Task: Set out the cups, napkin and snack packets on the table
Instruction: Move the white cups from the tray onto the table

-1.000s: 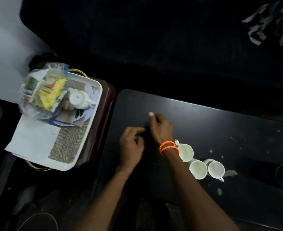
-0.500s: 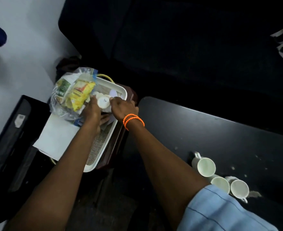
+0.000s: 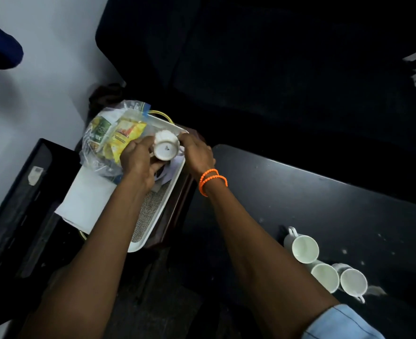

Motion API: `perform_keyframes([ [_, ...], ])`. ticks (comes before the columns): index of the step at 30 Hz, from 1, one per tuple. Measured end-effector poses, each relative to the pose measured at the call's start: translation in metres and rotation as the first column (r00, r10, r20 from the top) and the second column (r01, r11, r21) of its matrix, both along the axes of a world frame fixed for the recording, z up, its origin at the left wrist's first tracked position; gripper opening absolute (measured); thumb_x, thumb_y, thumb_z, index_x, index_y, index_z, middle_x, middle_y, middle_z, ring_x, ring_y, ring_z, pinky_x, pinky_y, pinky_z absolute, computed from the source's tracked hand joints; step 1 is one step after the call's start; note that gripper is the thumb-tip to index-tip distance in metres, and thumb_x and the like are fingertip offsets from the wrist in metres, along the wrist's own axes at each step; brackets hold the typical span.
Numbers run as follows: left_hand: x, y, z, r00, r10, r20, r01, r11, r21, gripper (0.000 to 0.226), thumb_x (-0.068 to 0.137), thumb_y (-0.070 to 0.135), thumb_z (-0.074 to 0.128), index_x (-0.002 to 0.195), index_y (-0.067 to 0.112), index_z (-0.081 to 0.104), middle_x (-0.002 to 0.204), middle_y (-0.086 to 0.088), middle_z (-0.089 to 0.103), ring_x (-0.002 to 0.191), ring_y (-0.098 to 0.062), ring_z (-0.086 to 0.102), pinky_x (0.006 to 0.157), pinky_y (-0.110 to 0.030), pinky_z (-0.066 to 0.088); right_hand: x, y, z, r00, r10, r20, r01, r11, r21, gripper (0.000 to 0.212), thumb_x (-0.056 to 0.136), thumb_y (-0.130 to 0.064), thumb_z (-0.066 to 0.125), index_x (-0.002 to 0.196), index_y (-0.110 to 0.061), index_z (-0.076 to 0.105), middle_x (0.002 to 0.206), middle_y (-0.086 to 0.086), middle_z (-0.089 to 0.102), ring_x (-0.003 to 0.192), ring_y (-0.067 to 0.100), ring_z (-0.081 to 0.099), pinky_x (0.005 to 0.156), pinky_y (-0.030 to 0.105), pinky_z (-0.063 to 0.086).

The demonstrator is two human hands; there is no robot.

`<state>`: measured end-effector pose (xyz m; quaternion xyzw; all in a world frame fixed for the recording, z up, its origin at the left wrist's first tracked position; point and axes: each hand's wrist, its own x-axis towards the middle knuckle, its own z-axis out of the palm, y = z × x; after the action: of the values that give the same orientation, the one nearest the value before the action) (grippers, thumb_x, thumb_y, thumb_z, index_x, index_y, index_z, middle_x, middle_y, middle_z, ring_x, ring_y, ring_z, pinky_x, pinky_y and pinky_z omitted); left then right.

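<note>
Both hands, left (image 3: 138, 159) and right (image 3: 197, 152), clasp an upturned white cup (image 3: 166, 148) over the tray (image 3: 153, 231).

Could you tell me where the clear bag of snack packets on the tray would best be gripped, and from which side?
Probably at the bunched neck of the snack bag, near its blue zip strip at the top, coming from above on the wall side. The bag is soft and bulging, so its body would sag, and the left hand, the upside-down cup and the right hand crowd its table side.

No text is legible: the dark maker's mark on the upturned cup's (image 3: 166, 149) base and the snack packets' (image 3: 119, 138) printing are too blurred.
</note>
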<state>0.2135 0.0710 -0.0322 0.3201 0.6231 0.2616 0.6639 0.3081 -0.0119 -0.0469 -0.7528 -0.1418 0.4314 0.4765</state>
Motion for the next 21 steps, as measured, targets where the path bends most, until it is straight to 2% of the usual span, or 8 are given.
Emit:
perform_keyframes([
  [3, 0.016, -0.015, 0.006, 0.991, -0.074, 0.114, 0.075, 0.997, -0.010, 0.022, 0.092, 0.008, 0.072, 0.112, 0.008, 0.063, 0.108, -0.013, 0.070, 0.103, -0.028, 0.070, 0.082, -0.041, 0.064, 0.019, -0.019, 0.001, 0.982, -0.143, -0.126, 0.148, 0.988, 0.036, 0.050, 0.080, -0.064, 0.042, 0.098, -0.031, 0.075, 0.120, -0.003, 0.073, 0.118, 0.026, 0.062, 0.107, 0.053, 0.044],
  [5, 0.028, -0.030, 0.005, 0.973, -0.139, 0.184, 0.150, 0.988, -0.047, 0.035, 0.094, 0.005, 0.069, 0.127, 0.001, 0.060, 0.114, -0.016, 0.069, 0.106, -0.028, 0.068, 0.092, -0.043, 0.060, 0.034, -0.035, -0.006, 0.966, -0.185, -0.178, 0.197, 0.979, 0.052, 0.050, 0.077, -0.065, 0.048, 0.082, -0.024, 0.075, 0.108, 0.004, 0.077, 0.111, 0.030, 0.067, 0.106, 0.055, 0.046],
  [7, 0.040, -0.048, 0.002, 0.947, -0.225, 0.230, 0.250, 0.965, -0.083, 0.027, 0.094, 0.001, 0.066, 0.121, -0.002, 0.065, 0.112, -0.015, 0.072, 0.108, -0.028, 0.068, 0.098, -0.044, 0.057, 0.049, -0.057, -0.012, 0.954, -0.233, -0.188, 0.246, 0.968, 0.051, 0.049, 0.075, -0.066, 0.054, 0.075, -0.021, 0.074, 0.097, 0.007, 0.078, 0.103, 0.032, 0.069, 0.104, 0.054, 0.049],
  [9, 0.050, -0.070, 0.000, 0.906, -0.333, 0.260, 0.369, 0.924, -0.102, 0.023, 0.092, -0.001, 0.068, 0.115, -0.001, 0.069, 0.106, -0.013, 0.075, 0.103, -0.024, 0.071, 0.092, -0.035, 0.060, 0.062, -0.086, -0.014, 0.946, -0.288, -0.149, 0.300, 0.952, 0.066, 0.045, 0.071, -0.065, 0.063, 0.073, -0.021, 0.073, 0.086, 0.002, 0.075, 0.087, 0.023, 0.068, 0.093, 0.047, 0.053],
  [11, 0.063, -0.095, -0.002, 0.872, -0.419, 0.254, 0.452, 0.888, -0.088, 0.039, 0.087, -0.006, 0.071, 0.125, -0.002, 0.065, 0.109, -0.012, 0.075, 0.097, -0.019, 0.073, 0.088, -0.029, 0.062, 0.074, -0.118, -0.012, 0.943, -0.311, -0.114, 0.322, 0.943, 0.090, 0.041, 0.068, -0.059, 0.072, 0.079, -0.020, 0.073, 0.080, -0.003, 0.072, 0.078, 0.012, 0.064, 0.076, 0.036, 0.052],
  [15, 0.094, -0.155, -0.008, 0.790, -0.597, 0.135, 0.601, 0.799, 0.021, 0.060, 0.073, -0.019, 0.077, 0.125, 0.006, 0.062, 0.116, -0.012, 0.073, 0.103, -0.019, 0.071, 0.091, -0.027, 0.059, 0.094, -0.189, -0.011, 0.939, -0.326, -0.114, 0.338, 0.935, 0.110, 0.038, 0.078, -0.028, 0.083, 0.108, -0.009, 0.070, 0.093, 0.001, 0.077, 0.077, 0.003, 0.070, 0.058, 0.016, 0.050],
  [19, 0.128, -0.221, -0.025, 0.673, -0.739, 0.043, 0.735, 0.674, 0.072, 0.066, 0.066, -0.017, 0.083, 0.127, 0.000, 0.064, 0.120, -0.016, 0.074, 0.105, -0.019, 0.070, 0.095, -0.029, 0.058, 0.112, -0.270, -0.013, 0.936, -0.346, -0.062, 0.350, 0.933, 0.079, 0.044, 0.078, -0.010, 0.083, 0.119, -0.008, 0.065, 0.114, 0.013, 0.075, 0.097, 0.016, 0.070, 0.068, 0.018, 0.052],
  [21, 0.142, -0.253, -0.037, 0.584, -0.812, -0.001, 0.808, 0.580, 0.105, 0.062, 0.067, -0.013, 0.085, 0.125, 0.001, 0.067, 0.120, -0.016, 0.075, 0.108, -0.023, 0.072, 0.096, -0.031, 0.058, 0.121, -0.312, -0.015, 0.939, -0.344, -0.022, 0.345, 0.937, 0.051, 0.051, 0.075, -0.005, 0.084, 0.121, -0.008, 0.063, 0.117, 0.016, 0.073, 0.106, 0.024, 0.070, 0.080, 0.028, 0.057],
])
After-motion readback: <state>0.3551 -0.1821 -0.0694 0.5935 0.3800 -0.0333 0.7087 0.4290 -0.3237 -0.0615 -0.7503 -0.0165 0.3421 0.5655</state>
